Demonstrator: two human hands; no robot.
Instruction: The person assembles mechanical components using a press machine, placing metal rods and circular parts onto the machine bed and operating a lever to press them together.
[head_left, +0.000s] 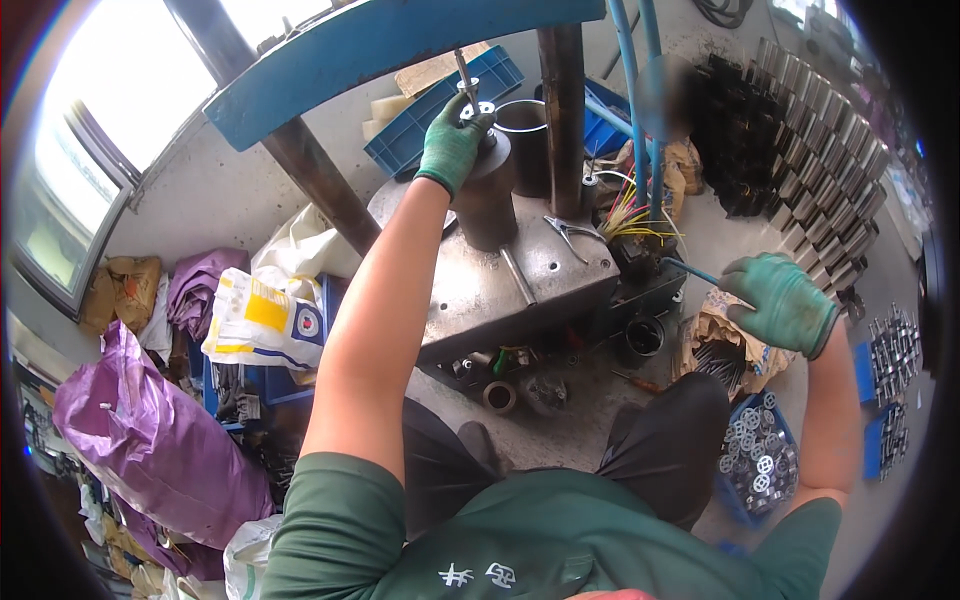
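My left hand [453,143], in a green glove, reaches forward to the top of a dark upright metal cylinder [487,195]. Its fingers close around a shiny shaft with round flanges [468,87], which stands upright there; the fingertips hide part of it. Off to the right, my gloved right hand [785,298] is curled at the end of a blue lever [690,270]. That lever slants out from beside the thick steel press table [470,300]. A short metal bar [518,277] leans near the cylinder's base, and a plier-like tool [570,235] rests behind it.
A blue crossbeam [400,60] spans two dark posts [562,120]. Stacked metal tubes [825,160] line the right side. A blue crate [758,455] of round metal parts sits by my right leg. At left lies a purple sack [150,440]. Coloured wires [635,215] stick out beside the table.
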